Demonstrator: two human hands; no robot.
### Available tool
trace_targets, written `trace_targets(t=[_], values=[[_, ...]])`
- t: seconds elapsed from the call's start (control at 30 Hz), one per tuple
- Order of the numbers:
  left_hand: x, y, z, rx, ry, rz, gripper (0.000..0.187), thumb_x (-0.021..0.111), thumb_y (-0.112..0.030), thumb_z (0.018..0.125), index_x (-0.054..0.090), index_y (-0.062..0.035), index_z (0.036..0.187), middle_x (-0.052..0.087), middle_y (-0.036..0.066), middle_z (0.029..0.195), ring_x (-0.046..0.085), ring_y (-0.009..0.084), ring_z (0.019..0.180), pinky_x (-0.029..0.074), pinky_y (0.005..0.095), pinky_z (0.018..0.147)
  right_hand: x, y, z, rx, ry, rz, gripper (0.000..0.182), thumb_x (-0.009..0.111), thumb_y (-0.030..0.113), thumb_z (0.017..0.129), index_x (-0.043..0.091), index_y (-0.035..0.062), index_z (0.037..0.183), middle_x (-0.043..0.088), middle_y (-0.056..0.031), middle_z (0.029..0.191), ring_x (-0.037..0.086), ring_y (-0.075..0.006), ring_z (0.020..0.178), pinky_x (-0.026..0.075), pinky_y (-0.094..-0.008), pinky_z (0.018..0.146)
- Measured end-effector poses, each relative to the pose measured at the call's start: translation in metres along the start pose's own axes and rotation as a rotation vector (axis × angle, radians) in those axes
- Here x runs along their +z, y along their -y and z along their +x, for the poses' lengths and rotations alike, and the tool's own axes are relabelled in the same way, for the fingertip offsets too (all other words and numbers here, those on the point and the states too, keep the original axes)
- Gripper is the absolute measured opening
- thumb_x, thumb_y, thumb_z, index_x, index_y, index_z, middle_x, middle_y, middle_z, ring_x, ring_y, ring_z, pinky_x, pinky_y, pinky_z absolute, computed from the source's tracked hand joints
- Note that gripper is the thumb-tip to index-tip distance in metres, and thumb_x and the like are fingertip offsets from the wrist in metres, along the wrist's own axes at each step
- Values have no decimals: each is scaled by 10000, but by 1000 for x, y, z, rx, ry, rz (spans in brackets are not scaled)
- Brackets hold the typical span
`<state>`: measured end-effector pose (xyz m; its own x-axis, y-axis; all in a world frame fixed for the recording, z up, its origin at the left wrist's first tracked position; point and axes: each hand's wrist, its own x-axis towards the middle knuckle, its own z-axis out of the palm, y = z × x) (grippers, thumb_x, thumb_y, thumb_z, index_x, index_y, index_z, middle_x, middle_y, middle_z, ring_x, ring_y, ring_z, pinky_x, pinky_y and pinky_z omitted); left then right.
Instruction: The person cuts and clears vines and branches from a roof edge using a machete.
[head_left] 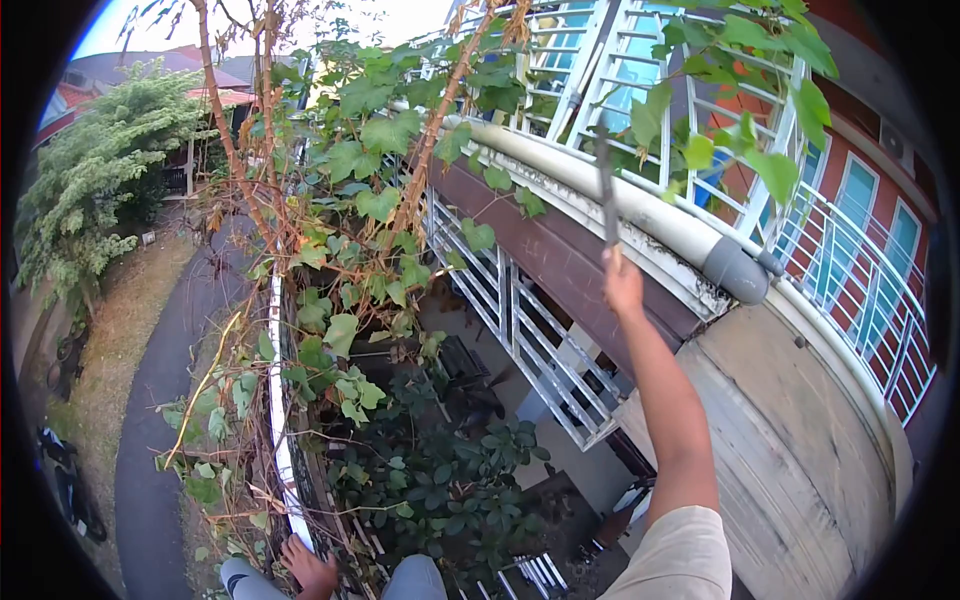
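Note:
My right hand is raised at the right of centre, closed round the handle of a long dark blade that points up in front of the pale pipe. Low in the view, my left hand rests beside the white rail, near my knee, with its fingers apart and nothing seen in it. Leafy vines with brown woody stems climb between the rail and the pipe.
A white metal railing curves along the building at the right. Beneath me are a slatted metal frame and dark leafy plants. A paved path and a bushy tree lie at the left, with a parked motorcycle.

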<state>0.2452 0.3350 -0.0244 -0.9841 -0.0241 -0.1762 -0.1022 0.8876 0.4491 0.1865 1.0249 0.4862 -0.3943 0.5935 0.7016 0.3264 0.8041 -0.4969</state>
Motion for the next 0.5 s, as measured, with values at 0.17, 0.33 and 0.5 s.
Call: trace_targets(t=[0.17,0.33,0.5], values=[[23,10,9,9,-29,40,1050,863,-366,799,316,43,1596,424,196,1588,291,377,1572,207,563,1283,-79,72,76,-268,-286,-206,589,560,528,1091,686,-32,1222,728,-353,1045,707,-538,991,549,-593,846],[20,2,8,-6,-38,55,1019,861,-344,805,335,20,1598,430,187,1600,309,351,1579,200,563,1292,-169,245,197,-870,-479,-392,412,588,411,1034,720,28,964,736,-285,870,708,-534,794,564,-608,723],[24,10,11,2,-63,32,1016,864,-346,795,343,27,1584,447,195,1578,322,367,1563,196,563,1294,-206,297,224,-1148,-842,-345,445,571,437,1069,714,16,1040,743,-301,912,724,-529,837,566,-621,746]])
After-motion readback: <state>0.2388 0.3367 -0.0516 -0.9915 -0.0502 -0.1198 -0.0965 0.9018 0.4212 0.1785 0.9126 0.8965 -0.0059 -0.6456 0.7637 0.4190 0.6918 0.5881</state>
